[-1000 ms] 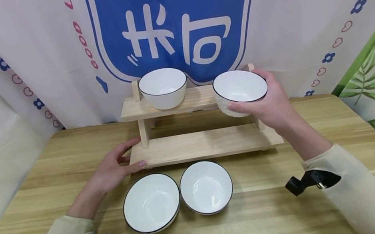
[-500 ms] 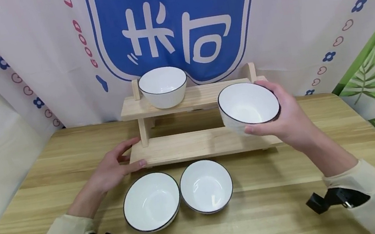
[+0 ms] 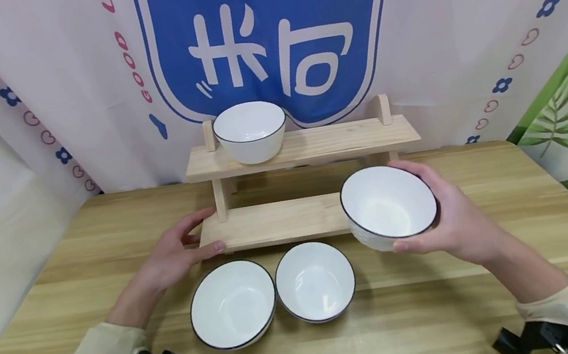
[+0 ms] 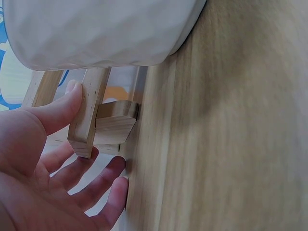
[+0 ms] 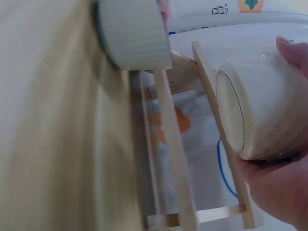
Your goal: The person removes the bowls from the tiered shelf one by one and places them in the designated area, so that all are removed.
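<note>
My right hand grips a white bowl with a dark rim, thumb at its near side and fingers round the far side. The bowl is in the air, tilted slightly, before the right end of a two-tier wooden shelf. In the right wrist view the bowl's textured side and base show. My left hand holds the left end of the lower board, its thumb on top and fingers beneath. Another white bowl stands on the upper tier, at the left.
Two more dark-rimmed bowls, a left one and a right one, stand side by side on the wooden table before the shelf. A printed cloth hangs close behind the shelf.
My right hand has brought its bowl down and toward me, from the upper tier's right end to in front of the lower tier. The left hand stays on the shelf.
</note>
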The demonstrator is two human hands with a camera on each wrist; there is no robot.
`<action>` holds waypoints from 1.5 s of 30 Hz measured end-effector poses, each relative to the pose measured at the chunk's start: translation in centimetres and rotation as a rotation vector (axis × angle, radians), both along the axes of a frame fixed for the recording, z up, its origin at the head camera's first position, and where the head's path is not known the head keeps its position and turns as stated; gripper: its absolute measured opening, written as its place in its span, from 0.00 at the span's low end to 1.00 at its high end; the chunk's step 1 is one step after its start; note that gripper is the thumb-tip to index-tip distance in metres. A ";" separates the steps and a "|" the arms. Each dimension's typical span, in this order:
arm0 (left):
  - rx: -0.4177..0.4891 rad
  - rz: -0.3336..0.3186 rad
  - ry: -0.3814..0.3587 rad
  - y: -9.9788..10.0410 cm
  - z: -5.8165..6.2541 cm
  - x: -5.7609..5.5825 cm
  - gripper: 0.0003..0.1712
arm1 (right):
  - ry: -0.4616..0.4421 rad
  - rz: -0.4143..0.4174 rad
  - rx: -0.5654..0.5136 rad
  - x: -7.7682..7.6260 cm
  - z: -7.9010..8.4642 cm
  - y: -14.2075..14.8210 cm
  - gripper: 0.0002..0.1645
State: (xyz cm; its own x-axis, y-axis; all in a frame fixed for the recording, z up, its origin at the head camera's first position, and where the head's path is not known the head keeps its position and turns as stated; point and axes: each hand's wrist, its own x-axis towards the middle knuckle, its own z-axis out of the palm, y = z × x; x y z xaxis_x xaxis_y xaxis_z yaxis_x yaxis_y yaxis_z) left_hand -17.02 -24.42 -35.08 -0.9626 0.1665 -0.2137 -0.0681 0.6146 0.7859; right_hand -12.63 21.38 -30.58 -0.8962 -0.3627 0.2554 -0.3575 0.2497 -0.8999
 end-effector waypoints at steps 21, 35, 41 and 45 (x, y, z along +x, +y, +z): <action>0.031 0.007 0.021 0.4 -0.1 0.0 0.50 | -0.101 0.233 -0.038 2.2 -4.6 2.3 0.70; 0.045 0.001 0.025 0.3 -0.1 0.1 0.50 | -0.135 0.297 -0.004 2.2 -5.8 2.7 0.69; 0.040 0.004 0.026 0.4 -0.1 0.1 0.50 | -0.132 0.289 0.022 2.1 -6.0 2.9 0.69; 0.043 0.004 0.028 0.3 -0.1 0.1 0.50 | -0.146 0.293 0.024 2.0 -6.2 3.0 0.70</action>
State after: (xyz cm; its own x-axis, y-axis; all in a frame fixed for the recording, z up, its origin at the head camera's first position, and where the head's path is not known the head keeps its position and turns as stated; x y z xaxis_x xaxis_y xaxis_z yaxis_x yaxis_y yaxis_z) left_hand -16.91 -24.08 -35.15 -0.9688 0.1714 -0.1789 -0.0475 0.5803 0.8130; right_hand -10.64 24.41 -36.80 -0.7794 -0.6149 0.1204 -0.2853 0.1772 -0.9419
